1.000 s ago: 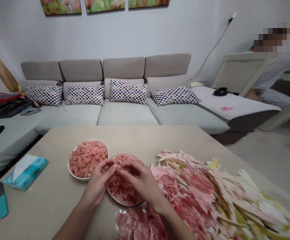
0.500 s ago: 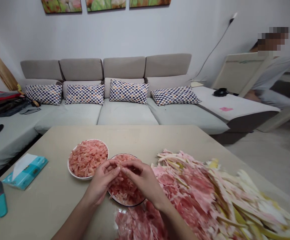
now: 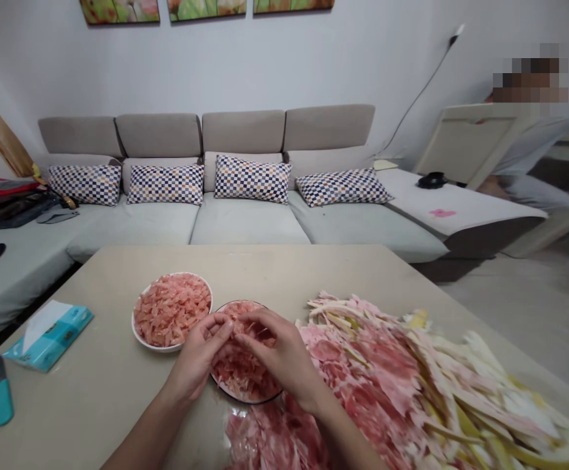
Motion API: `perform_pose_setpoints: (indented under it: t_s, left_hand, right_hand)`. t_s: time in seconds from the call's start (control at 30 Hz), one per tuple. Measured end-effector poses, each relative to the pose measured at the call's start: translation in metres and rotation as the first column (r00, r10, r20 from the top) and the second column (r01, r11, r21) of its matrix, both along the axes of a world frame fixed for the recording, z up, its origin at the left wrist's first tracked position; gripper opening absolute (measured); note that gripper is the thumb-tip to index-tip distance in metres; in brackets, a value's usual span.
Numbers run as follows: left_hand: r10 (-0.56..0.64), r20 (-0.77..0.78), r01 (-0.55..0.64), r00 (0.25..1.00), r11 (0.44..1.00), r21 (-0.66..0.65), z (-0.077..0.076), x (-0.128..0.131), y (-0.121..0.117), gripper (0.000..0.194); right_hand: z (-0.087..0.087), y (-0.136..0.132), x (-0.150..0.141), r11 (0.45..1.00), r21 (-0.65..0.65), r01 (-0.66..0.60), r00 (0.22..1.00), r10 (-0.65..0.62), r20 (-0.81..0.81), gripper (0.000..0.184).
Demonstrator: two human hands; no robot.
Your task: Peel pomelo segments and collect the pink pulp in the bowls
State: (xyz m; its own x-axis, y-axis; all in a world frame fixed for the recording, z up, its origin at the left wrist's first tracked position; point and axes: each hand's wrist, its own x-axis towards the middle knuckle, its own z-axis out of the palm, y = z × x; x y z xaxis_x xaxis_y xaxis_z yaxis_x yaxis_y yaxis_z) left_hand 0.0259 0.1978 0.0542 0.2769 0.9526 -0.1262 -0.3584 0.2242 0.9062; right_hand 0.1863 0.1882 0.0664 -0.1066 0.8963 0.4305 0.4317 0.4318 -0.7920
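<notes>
My left hand (image 3: 200, 356) is closed, thumb against curled fingers, over the left edge of a dark-rimmed bowl (image 3: 242, 399). It seems to pinch a small piece of pink pomelo flesh, mostly hidden by the fingers. Over the same bowl, my right hand (image 3: 284, 352) faces it with thumb and forefinger parted. Loose pomelo flesh (image 3: 249, 375) fills this bowl below both hands. Left of them stands a white bowl (image 3: 159, 350) heaped with more pomelo pieces (image 3: 174, 307). Beside and under my right forearm lie pink membranes (image 3: 362, 359) stripped from the fruit.
Thick yellow-white pomelo peel (image 3: 490, 398) is piled on the table's right. On the left lie a tissue pack (image 3: 53, 339) and a teal-handled knife (image 3: 2, 398). Behind the table (image 3: 93, 391) runs a sofa (image 3: 249, 219). A person (image 3: 534, 150) sits at the far right.
My fingertips, close together before, have drawn slightly apart. The right thumb and forefinger have spread. Both hands stay over the dark-rimmed bowl. The seated person has shifted slightly left.
</notes>
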Motion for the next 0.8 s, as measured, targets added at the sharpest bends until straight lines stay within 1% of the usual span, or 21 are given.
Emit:
perform_pose_setpoints:
  t_s: [0.07,0.23,0.37,0.43,0.47,0.53,0.6,0.63,0.7,0.8]
  left_hand:
    - [0.012,-0.015,-0.012,1.0,1.0,0.006,-0.001,0.0,0.001,0.024]
    - [0.036,-0.076,-0.03,0.996,0.997,0.077,-0.003,-0.003,0.004,0.025]
    - [0.054,-0.049,-0.051,0.997,0.997,0.05,-0.003,-0.006,0.006,0.024]
    - [0.064,-0.081,-0.059,0.995,0.997,0.058,-0.003,-0.006,0.007,0.023]
    - [0.076,-0.132,-0.063,0.988,0.993,0.098,-0.004,-0.006,0.008,0.022]
    - [0.127,-0.28,-0.055,0.952,0.967,0.249,-0.005,-0.004,0.008,0.019]
    - [0.194,-0.419,-0.005,0.887,0.912,0.41,-0.006,-0.002,0.008,0.016]
    - [0.217,-0.468,0.028,0.857,0.886,0.462,-0.007,-0.001,0.008,0.018]
    - [0.235,-0.521,0.079,0.82,0.856,0.511,-0.008,-0.001,0.008,0.024]
    - [0.249,-0.541,0.091,0.804,0.847,0.524,-0.007,-0.004,0.008,0.027]
  right_hand:
    - [0.0,0.0,0.0,1.0,-0.013,0.009,1.0,-0.009,0.012,0.017]
    - [0.003,-0.001,0.001,0.996,-0.088,0.012,0.999,-0.01,0.033,0.016]
    - [0.008,-0.002,0.007,0.99,-0.143,0.01,0.998,-0.017,-0.052,0.018]
    - [0.011,-0.001,0.013,0.986,-0.165,0.019,0.995,-0.035,-0.092,0.019]
    - [0.012,-0.001,0.017,0.985,-0.17,0.036,0.994,-0.053,-0.1,0.019]
    - [0.014,0.0,0.024,0.983,-0.17,0.076,0.991,-0.094,-0.098,0.02]
    - [0.016,0.0,0.028,0.982,-0.162,0.095,0.99,-0.111,-0.09,0.02]
    - [0.016,0.0,0.029,0.983,-0.16,0.092,0.991,-0.107,-0.085,0.02]
    - [0.017,0.0,0.029,0.984,-0.161,0.072,0.994,-0.084,-0.07,0.019]
    - [0.016,-0.001,0.025,0.989,-0.142,0.036,0.998,-0.043,-0.048,0.02]
